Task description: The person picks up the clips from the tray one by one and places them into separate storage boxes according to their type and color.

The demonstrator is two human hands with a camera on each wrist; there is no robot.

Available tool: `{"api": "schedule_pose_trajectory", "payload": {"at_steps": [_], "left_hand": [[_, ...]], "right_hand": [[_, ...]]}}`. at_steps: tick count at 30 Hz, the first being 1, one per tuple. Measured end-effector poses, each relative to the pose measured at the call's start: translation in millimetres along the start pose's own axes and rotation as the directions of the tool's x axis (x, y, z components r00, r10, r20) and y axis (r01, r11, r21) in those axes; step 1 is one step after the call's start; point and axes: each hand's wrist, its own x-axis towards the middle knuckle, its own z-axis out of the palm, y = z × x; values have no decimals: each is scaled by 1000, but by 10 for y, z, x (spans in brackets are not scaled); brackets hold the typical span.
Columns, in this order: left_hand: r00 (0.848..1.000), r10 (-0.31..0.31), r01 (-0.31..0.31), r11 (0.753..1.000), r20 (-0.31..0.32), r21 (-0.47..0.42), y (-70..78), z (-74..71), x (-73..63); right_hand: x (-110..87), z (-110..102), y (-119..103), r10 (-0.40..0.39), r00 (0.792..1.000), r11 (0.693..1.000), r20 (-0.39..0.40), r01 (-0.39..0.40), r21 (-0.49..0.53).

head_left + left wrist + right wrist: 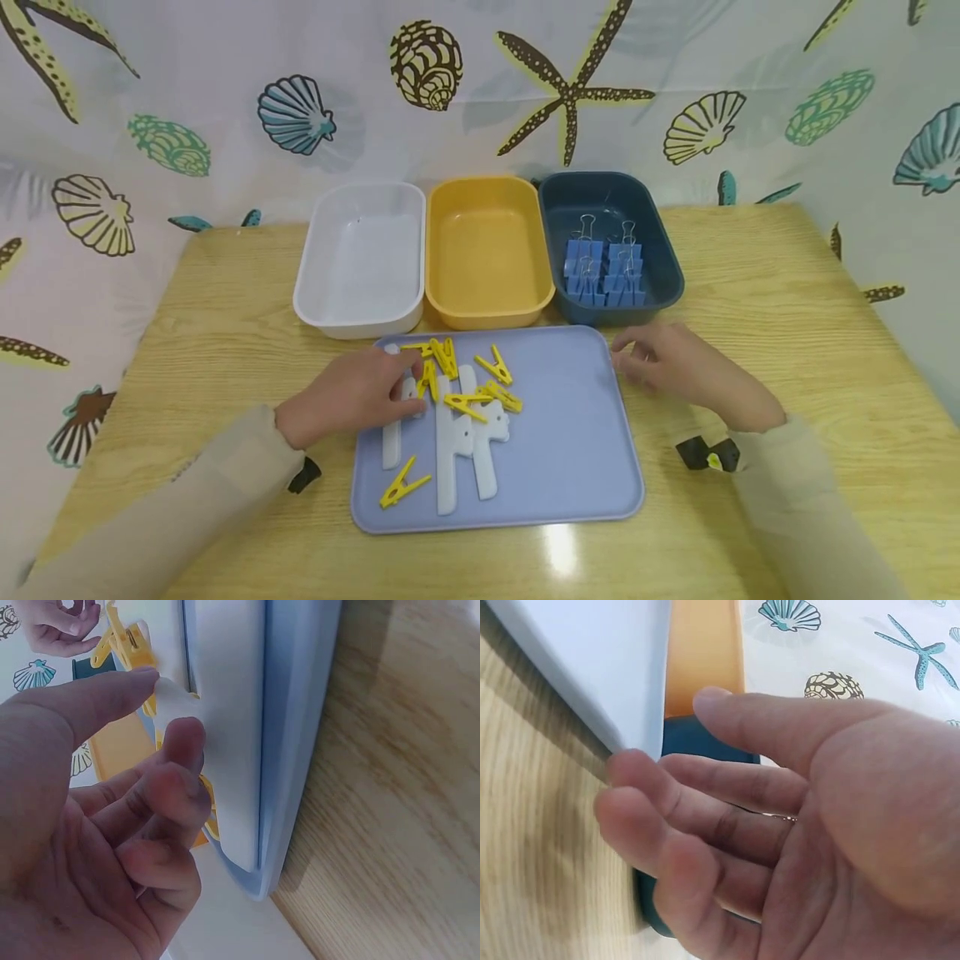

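Observation:
A lavender tray (566,467) bears several yellow clothespins (492,365) and three long white plastic strips (446,450) with short side tabs. Over the tray's left side is my left hand (360,392), fingers loosely bent. Its thumb and index finger are spread about the tab of the leftmost white strip (229,750); whether they touch it is unclear. Part of that strip is hidden under the hand. Beside the tray's right edge, my right hand (667,367) hovers with relaxed fingers (682,877) and holds nothing.
Behind the tray stand three bins side by side: white (360,317), yellow (491,312) and dark blue (667,275). Several blue binder clips (603,271) lie in the blue bin. A shell-patterned cloth (360,50) hangs behind the wooden table (247,283).

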Motion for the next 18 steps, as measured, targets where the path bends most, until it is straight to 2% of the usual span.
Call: {"api": "schedule_pose_trajectory", "payload": {"at_steps": [5, 11, 15, 18], "left_hand": [[1000, 0, 1, 1000, -16, 29, -3, 19, 14], [999, -35, 36, 998, -13, 42, -9, 36, 12], [999, -33, 34, 999, -14, 35, -6, 47, 4], [999, -24, 25, 999, -26, 35, -1, 46, -4]], "right_hand": [[30, 60, 24, 6, 1000, 1000, -13, -5, 6], [69, 122, 53, 42, 999, 998, -25, -41, 50], [100, 166, 53, 53, 999, 995, -4, -52, 85], [121, 191, 49, 45, 999, 996, -6, -45, 73]]}}
